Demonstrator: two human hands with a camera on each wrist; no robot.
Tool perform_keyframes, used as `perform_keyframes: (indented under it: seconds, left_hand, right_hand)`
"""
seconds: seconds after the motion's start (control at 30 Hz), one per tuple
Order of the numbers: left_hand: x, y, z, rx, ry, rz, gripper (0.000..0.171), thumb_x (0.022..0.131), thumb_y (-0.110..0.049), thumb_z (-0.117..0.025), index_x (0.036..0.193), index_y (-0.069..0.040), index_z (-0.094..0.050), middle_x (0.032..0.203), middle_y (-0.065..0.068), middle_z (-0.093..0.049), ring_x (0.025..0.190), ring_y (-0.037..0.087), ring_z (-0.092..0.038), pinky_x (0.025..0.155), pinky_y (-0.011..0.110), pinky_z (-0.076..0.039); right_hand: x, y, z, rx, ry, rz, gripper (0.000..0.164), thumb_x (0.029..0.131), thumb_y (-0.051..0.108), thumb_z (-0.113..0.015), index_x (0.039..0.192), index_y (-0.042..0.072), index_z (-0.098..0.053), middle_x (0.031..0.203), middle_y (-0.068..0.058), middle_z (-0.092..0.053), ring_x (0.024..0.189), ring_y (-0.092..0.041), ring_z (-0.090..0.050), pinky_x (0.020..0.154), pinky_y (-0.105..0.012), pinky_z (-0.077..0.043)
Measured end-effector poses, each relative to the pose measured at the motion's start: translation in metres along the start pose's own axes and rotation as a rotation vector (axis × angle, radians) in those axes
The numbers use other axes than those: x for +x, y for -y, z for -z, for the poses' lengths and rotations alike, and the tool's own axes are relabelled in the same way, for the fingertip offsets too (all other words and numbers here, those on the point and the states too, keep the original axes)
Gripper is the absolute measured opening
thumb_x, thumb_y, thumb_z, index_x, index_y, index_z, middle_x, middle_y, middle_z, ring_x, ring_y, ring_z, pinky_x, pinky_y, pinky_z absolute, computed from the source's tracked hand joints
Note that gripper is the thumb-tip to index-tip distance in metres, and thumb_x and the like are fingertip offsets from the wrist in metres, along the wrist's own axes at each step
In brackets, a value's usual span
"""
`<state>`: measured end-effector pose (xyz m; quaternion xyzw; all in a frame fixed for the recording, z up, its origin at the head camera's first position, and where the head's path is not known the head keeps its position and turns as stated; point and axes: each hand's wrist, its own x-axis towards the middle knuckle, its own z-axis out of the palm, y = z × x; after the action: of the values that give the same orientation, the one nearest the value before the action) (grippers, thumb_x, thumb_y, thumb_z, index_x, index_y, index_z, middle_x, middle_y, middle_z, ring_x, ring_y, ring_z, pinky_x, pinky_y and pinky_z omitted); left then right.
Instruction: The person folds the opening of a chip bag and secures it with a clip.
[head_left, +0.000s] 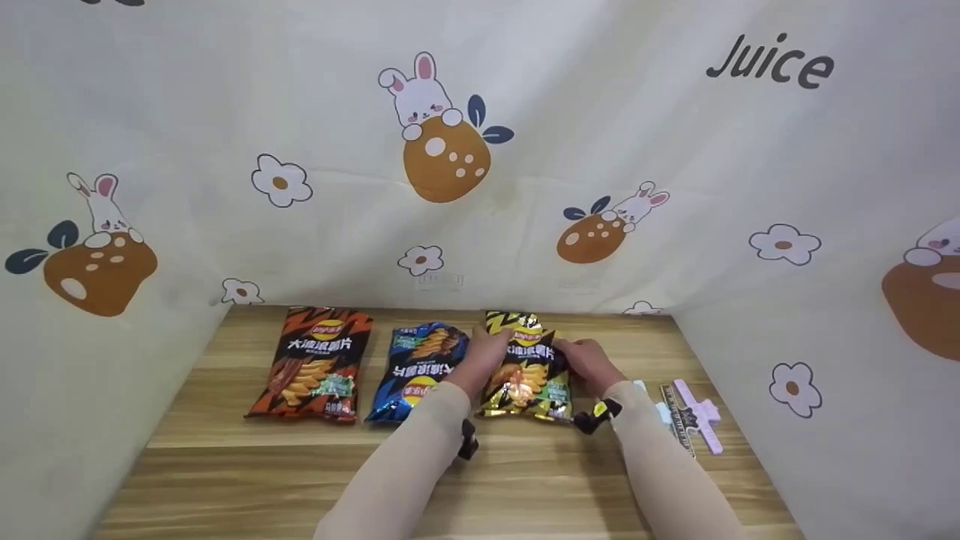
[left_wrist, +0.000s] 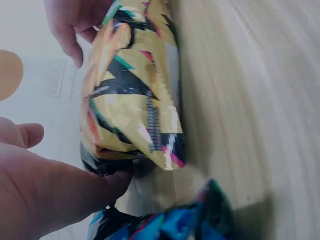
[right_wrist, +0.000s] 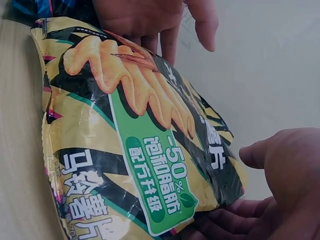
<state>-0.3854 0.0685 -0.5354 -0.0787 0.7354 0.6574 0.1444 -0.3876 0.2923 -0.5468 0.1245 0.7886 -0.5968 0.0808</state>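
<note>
A gold and black bag of potato chips (head_left: 525,382) lies face up on the wooden table, between both hands. My left hand (head_left: 484,360) is along its left side; in the left wrist view, fingers reach the bag's lower edge while the thumb stands apart. At the right side is my right hand (head_left: 592,364). The right wrist view has its fingers (right_wrist: 240,220) under the bag's edge, with the thumb raised off the wrapper. Just left of my left hand lies a blue chip bag (head_left: 416,375), its print upside down and partly covered by that arm.
A red and black chip bag (head_left: 319,364) lies farthest left. Right of my right wrist are a purple clip (head_left: 699,416), a dark clip (head_left: 679,420) and a pale blue clip (head_left: 663,412), partly hidden by the sleeve. A printed cloth (head_left: 345,225) hangs behind the table.
</note>
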Motion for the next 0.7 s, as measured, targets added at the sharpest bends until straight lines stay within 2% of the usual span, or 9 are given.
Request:
perform_keyframes:
  seconds: [0.13,0.37,0.53,0.7]
  left_hand:
    - [0.0019,0.0019,-0.0010,-0.001,-0.054,-0.039,0.092,0.110,-0.038,-0.059,0.176,-0.001,-0.006,0.182,0.024,-0.011,0.167,0.043,-0.013,0.135,0.057,-0.016]
    - [0.0058,0.0022,-0.0024,-0.067,-0.128,-0.095,0.074,0.106,-0.028,-0.062,0.165,0.006,-0.033,0.168,0.028,-0.039,0.156,0.043,-0.039,0.130,0.053,-0.033]
    - [0.0082,0.0044,-0.0008,-0.115,-0.117,-0.123,0.068,0.104,-0.025,-0.064,0.160,0.006,-0.042,0.159,0.028,-0.049,0.147,0.042,-0.049,0.124,0.052,-0.041]
    - [0.0094,0.0055,0.0007,-0.158,-0.082,-0.141,0.067,0.101,-0.024,-0.071,0.157,0.006,-0.050,0.150,0.025,-0.059,0.138,0.040,-0.058,0.118,0.051,-0.048]
  right_hand:
    - [0.0028,-0.0047,-0.0014,0.077,0.024,-0.011,0.037,0.108,0.030,-0.068,0.108,-0.007,-0.074,0.090,-0.014,-0.078,0.071,-0.020,-0.073,0.067,-0.033,-0.064]
    - [0.0054,-0.0084,0.0026,0.144,0.102,-0.027,0.049,0.109,0.037,-0.068,0.132,-0.006,-0.069,0.105,-0.017,-0.080,0.085,-0.025,-0.079,0.080,-0.042,-0.068]
    - [0.0047,-0.0093,0.0043,0.175,0.108,0.009,0.050,0.108,0.035,-0.069,0.137,-0.006,-0.067,0.108,-0.016,-0.080,0.088,-0.025,-0.079,0.083,-0.042,-0.067]
    - [0.0023,-0.0090,0.0031,0.187,0.075,0.060,0.043,0.107,0.030,-0.072,0.131,-0.006,-0.070,0.106,-0.016,-0.079,0.087,-0.024,-0.078,0.081,-0.041,-0.067]
